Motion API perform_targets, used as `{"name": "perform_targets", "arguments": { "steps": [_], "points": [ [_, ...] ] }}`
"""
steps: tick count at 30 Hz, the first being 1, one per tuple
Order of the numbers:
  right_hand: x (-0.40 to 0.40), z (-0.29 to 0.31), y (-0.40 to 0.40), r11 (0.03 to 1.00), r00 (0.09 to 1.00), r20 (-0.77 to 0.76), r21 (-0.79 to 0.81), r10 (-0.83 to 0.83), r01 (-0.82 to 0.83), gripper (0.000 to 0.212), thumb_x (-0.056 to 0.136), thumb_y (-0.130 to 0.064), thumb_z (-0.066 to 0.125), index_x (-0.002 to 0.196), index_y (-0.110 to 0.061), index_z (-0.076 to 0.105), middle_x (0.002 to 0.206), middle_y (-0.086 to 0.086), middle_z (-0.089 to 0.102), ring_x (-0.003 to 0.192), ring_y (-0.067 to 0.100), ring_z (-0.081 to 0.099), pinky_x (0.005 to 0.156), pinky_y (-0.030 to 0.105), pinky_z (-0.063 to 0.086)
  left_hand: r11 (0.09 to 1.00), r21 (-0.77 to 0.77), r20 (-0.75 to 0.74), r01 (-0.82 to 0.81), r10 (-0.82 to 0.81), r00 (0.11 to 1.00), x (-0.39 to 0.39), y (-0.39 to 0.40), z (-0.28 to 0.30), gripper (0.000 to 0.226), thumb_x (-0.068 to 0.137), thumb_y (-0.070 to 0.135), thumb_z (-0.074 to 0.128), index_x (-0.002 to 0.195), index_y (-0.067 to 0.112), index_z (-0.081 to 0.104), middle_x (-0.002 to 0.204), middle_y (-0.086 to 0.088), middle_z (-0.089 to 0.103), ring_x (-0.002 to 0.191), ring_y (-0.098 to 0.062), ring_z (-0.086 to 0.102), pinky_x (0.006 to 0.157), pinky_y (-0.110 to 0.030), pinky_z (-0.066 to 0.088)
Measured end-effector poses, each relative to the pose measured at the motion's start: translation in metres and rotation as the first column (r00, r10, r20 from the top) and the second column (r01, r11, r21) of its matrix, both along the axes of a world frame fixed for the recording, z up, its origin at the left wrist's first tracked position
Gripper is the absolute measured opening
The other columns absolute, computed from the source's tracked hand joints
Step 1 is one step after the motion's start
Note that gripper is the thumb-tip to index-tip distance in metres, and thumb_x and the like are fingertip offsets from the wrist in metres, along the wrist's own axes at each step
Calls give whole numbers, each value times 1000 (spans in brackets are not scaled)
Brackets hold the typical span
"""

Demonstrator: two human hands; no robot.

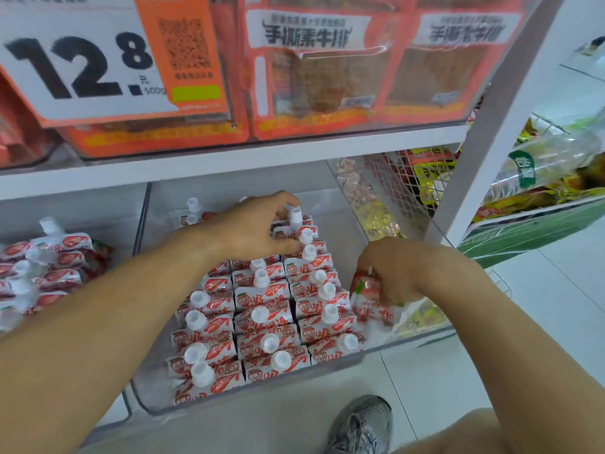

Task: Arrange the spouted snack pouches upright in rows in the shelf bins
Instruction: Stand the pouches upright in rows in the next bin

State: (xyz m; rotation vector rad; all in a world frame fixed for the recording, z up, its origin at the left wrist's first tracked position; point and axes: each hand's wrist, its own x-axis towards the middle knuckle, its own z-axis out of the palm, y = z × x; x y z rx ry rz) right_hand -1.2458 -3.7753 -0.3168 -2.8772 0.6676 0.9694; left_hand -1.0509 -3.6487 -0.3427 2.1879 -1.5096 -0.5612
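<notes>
The right hand (389, 270) has its fingers curled round a red-and-white spouted pouch (368, 298), holding it at the near right of the clear bin (330, 363), just beside the right-hand row. The left hand (248, 227) reaches farther in, its fingers bent over the white caps at the far end of the rows; the fingertips touch the top pouches there, but whether they actually pinch one cannot be told. Between the hands, the standing pouches (262, 316) fill the bin in three upright rows, caps up, running from near to far. In the neighbouring bin on the left, more pouches (49, 267) lie in a loose heap. Above, the shelf carries orange snack boxes (314, 70) and a price sign (78, 60). A grey shoe (361, 424) stands on the floor near the bin.
</notes>
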Motion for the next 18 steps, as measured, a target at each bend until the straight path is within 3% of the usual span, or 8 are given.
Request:
{"name": "perform_targets", "arguments": {
  "steps": [2,5,9,14,16,17,18],
  "points": [
    [0,1,-8,995,974,226,-91,-7,28,34,85,-8,66,118,-17,63,109,5,57,107,27,59,86,32,51,1000,4,-5,-1,1,1000,1,-1,0,68,77,44,76,135,32,42,130,4,58,119,-12,55,104,-35,44],
    [7,1,-19,968,820,570,-229,48,103,40,81,-4,67,118,-9,51,113,12,52,107,32,54,75,37,46,1000,12,-7,-4,4,1000,0,-1,0,68,79,43,75,136,31,42,132,3,57,120,-13,54,105,-36,44],
    [25,-9,-25,985,550,835,-75,-23,156,47,74,4,67,115,-7,49,112,16,59,93,40,60,63,31,33,1000,20,-3,-9,9,1000,1,0,1,68,80,43,75,138,31,42,133,3,56,121,-13,54,105,-36,43],
    [43,-16,-33,961,312,945,4,-94,277,61,77,-7,69,134,-15,48,125,15,57,94,42,61,70,40,48,1000,26,-18,-17,17,1000,0,1,3,64,81,41,74,137,32,44,131,5,57,121,-11,53,106,-34,42],
    [57,-19,-30,923,221,909,300,-354,243,57,77,-14,75,129,-13,49,116,7,63,98,29,64,76,31,49,1000,20,-19,-17,18,1000,0,1,4,62,81,41,74,135,32,46,129,5,58,120,-11,54,106,-33,42],
    [64,-22,-28,860,265,819,469,-509,202,54,78,-17,77,125,-12,50,109,2,64,99,21,64,76,25,47,1000,12,-27,-18,18,999,-1,1,4,60,81,40,75,134,32,47,127,6,58,119,-10,54,105,-32,43],
    [71,-27,-28,804,376,714,563,-590,192,51,79,-23,79,120,-14,52,106,0,65,100,18,63,73,23,44,1000,6,-38,-17,17,999,-1,1,5,59,81,39,75,133,32,48,125,7,59,118,-10,55,104,-32,43]
  ]
}}
